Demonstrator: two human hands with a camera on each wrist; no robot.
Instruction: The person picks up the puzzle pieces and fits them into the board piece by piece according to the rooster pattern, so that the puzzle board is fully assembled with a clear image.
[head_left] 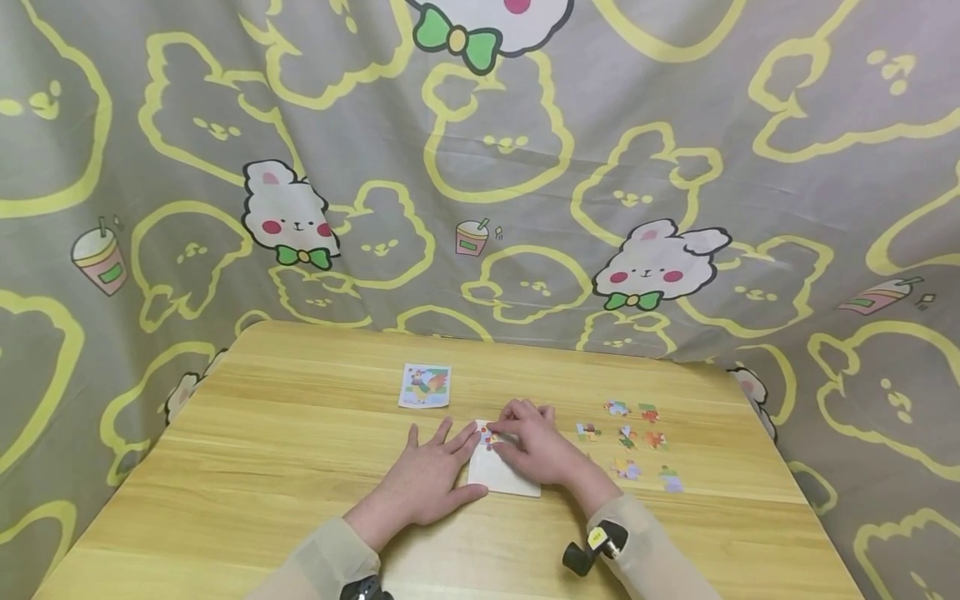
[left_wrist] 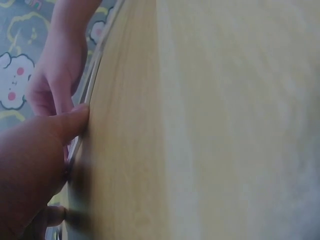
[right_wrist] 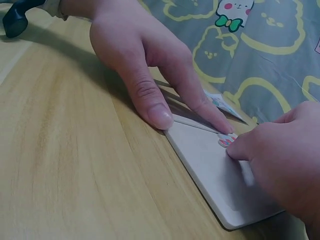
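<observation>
A small jigsaw piece [head_left: 487,437] with red spots lies at the far left corner of a shallow white puzzle tray [head_left: 504,478]. My right hand [head_left: 536,446] is over the tray, its thumb and index finger pinching that piece; in the right wrist view the right hand [right_wrist: 275,157] hides part of the tray. My left hand [head_left: 427,479] has its fingers spread along the tray's left side. Its thumb touches the near left corner, and its index fingertip rests beside the piece [right_wrist: 227,140]. Seen from the left wrist, the left thumb [left_wrist: 70,122] touches the tray's edge.
Several loose jigsaw pieces [head_left: 626,468] lie scattered on the wooden table [head_left: 300,417] right of the tray. A square picture card [head_left: 425,386] of a rooster lies beyond the left hand. A patterned curtain [head_left: 375,150] hangs behind the table.
</observation>
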